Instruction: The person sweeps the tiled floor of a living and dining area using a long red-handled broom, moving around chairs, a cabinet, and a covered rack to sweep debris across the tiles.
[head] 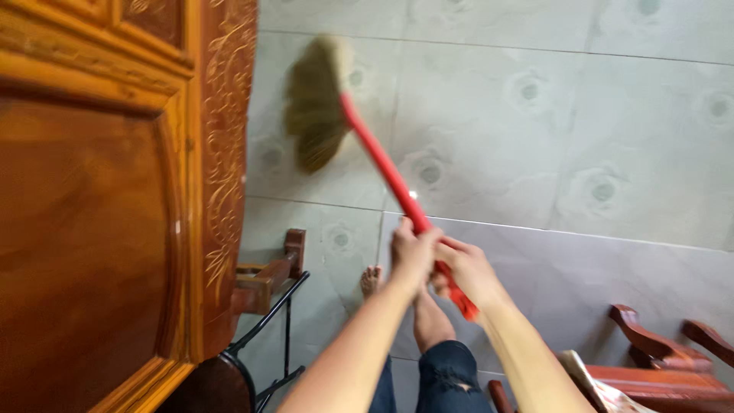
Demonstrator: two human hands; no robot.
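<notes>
A broom with a red handle [382, 164] and a straw-coloured brush head [315, 103] reaches out over the grey tiled floor [550, 130]. My left hand [413, 248] grips the handle higher up. My right hand [466, 268] grips it just below, near the handle's end. Both hands are close together. The brush head is blurred and sits near the carved wooden panel [115, 191] on the left. My bare foot [371, 279] and a leg in dark jeans [451, 375] show below my arms.
A large carved wooden door or cabinet fills the left side. A small wooden stand with a black metal frame [267, 306] stands beside it. A reddish wooden chair [657, 359] is at the bottom right.
</notes>
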